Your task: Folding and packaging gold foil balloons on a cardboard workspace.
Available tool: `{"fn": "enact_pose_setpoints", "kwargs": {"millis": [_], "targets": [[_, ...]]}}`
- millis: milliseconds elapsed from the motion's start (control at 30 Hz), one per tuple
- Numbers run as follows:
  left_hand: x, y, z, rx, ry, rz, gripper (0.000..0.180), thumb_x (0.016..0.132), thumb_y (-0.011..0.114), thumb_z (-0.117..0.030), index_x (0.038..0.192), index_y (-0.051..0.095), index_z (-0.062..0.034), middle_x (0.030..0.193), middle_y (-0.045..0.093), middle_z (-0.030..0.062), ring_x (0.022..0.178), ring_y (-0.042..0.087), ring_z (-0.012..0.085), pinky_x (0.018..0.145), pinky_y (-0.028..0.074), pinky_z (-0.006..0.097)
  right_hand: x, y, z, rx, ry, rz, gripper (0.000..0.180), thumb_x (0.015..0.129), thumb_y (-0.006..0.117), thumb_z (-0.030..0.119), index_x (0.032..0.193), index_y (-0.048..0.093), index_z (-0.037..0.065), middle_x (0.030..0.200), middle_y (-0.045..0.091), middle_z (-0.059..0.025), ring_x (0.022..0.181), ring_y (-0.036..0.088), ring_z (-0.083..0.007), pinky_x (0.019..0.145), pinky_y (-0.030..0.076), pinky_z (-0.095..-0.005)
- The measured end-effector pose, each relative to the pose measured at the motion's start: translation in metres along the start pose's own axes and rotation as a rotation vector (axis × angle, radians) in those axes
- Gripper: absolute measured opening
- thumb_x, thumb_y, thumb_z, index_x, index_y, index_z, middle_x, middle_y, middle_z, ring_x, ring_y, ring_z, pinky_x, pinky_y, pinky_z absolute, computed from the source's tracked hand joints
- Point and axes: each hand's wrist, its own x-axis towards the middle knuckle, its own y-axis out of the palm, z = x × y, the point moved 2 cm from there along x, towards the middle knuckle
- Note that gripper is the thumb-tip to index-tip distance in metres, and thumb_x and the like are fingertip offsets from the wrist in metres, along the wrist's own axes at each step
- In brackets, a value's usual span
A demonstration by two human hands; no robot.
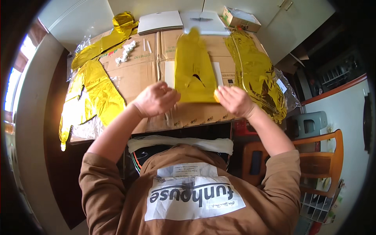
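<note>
At the middle of the cardboard-covered worktop (137,80), one gold foil piece (192,58) extends from the near edge toward the far side, wide end near, narrower rounded end far and blurred. Left hand (158,99) at its near-left corner, fingers curled and pinching the foil edge; right hand (235,101) at the near-right corner, fingertips pressed together on the foil. Near edge spans between the two hands. Dark curved mark on the foil's near half; cannot tell if slit or print. White material (169,72) shows beside the foil on both sides; one piece or two, cannot tell.

Left side: two more gold foil pieces, a far one (94,49) and a near one (96,92) reaching the worktop's left edge. Small white cluster (125,53) to the right of the far one. Right side: crinkled gold foil (254,66), clear plastic (289,88) just beside it. Far edge, left to right: white stack (160,22), pale sheet (205,25), cardboard box (241,19). Wooden chair (336,160) and grey-green stool (311,118) stand right of the person.
</note>
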Motion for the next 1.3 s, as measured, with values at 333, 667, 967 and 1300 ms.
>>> {"fn": "enact_pose_setpoints", "kwargs": {"millis": [333, 667, 967, 1300], "targets": [[0.008, -0.018, -0.023, -0.418, -0.474, 0.131, 0.032, 0.084, 0.072, -0.022, 0.111, 0.067, -0.0060, 0.113, 0.068, 0.0089, 0.109, 0.063, 0.0268, 0.096, 0.049, 0.044, -0.007, -0.010, 0.015, 0.312, 0.276, 0.136, 0.043, 0.088, 0.072, 0.031, 0.114, 0.067, -0.003, 0.111, 0.070, -0.0207, 0.104, 0.067, -0.0303, 0.086, 0.055, -0.0393], [0.038, 0.031, -0.046, -0.461, -0.674, -0.067, 0.022, 0.083, 0.077, -0.014, 0.099, 0.066, -0.0045, 0.107, 0.062, 0.0124, 0.101, 0.059, 0.0330, 0.091, 0.048, 0.043, 0.012, -0.020, 0.043, 0.286, 0.513, 0.316, 0.053, 0.084, 0.076, 0.028, 0.123, 0.061, -0.005, 0.124, 0.061, -0.0194, 0.112, 0.059, -0.0339, 0.108, 0.043, -0.0460], [0.034, 0.035, -0.046, -0.554, -0.726, -0.068, 0.020, 0.086, 0.074, -0.009, 0.104, 0.068, -0.0037, 0.110, 0.063, 0.0142, 0.105, 0.059, 0.0360, 0.093, 0.049, 0.043, 0.051, -0.022, 0.111, 0.483, 0.744, 0.245, 0.071, 0.089, 0.070, 0.039, 0.145, 0.048, 0.001, 0.144, 0.047, -0.0274, 0.134, 0.044, -0.0449, 0.115, 0.033, -0.0573], [0.020, 0.065, 0.041, -0.659, -0.598, -0.032, 0.021, 0.090, 0.072, -0.007, 0.111, 0.072, -0.0040, 0.112, 0.068, 0.0148, 0.098, 0.070, 0.0339, 0.085, 0.058, 0.040, 0.047, -0.013, 0.125, 0.408, 0.756, 0.253, 0.074, 0.088, 0.071, 0.044, 0.146, 0.047, 0.004, 0.146, 0.043, -0.0296, 0.136, 0.039, -0.0488, 0.113, 0.029, -0.0664]]}}
